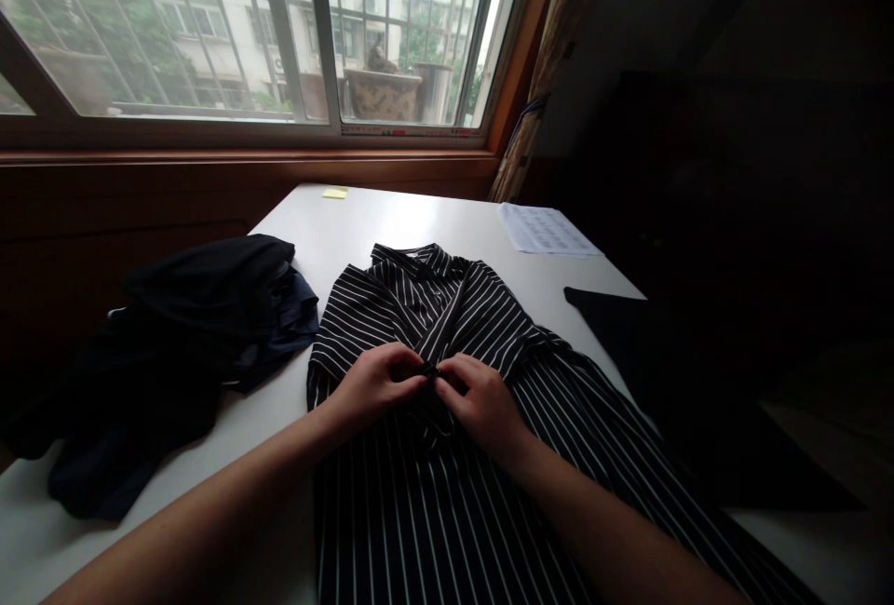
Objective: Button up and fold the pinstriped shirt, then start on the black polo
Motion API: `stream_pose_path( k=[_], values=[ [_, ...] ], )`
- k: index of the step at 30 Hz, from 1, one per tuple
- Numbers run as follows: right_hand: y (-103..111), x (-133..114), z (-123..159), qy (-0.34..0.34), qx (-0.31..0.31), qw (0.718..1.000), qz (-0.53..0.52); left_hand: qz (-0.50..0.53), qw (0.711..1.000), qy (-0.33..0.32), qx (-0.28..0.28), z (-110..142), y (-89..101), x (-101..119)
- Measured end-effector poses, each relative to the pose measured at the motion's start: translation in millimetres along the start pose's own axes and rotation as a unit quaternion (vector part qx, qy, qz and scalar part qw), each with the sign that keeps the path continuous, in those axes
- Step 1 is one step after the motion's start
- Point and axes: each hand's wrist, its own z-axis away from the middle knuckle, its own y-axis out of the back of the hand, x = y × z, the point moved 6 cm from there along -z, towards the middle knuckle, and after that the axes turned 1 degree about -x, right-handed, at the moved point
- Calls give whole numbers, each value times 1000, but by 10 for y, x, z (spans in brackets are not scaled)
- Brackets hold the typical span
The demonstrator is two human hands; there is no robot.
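A black dress with white stripes (pixel 391 503) lies spread on the white table (pixel 412 209), its collar toward the window and its skirt toward me. Both sleeves are folded inward over the front and come together near the waist. There my left hand (pixel 381 382) pinches a bit of the striped cloth between thumb and fingers. Right beside it, my right hand (pixel 481 400) pinches the same gathered spot, the fingertips of both hands nearly touching. Whether the gathered cloth is a sleeve end or a tie, I cannot tell.
To the left lies a heap of dark clothes (pixel 209 307). A dark garment (pixel 629 344) hangs over the table's right edge. Printed sheets (pixel 548 231) and a yellow note (pixel 334 193) rest near the far edge, below a barred window (pixel 244 28). A tied curtain (pixel 535 121) hangs beside it.
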Motion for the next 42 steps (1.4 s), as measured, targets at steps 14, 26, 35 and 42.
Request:
stream_pose_path(
  k=[14, 26, 35, 42],
  values=[
    [37, -93, 15, 26, 2, 1000, 0, -39, 994, -96, 28, 32, 32, 167],
    [65, -143, 37, 61, 26, 998, -14, -48, 978, -198, 43, 93, 37, 288],
    [88, -155, 68, 82, 44, 995, -26, -152, 944, -286, 60, 172, 20, 390],
    [111, -219, 87, 113, 47, 991, -60, -203, 924, -319, 64, 208, 1, 395]
  ],
)
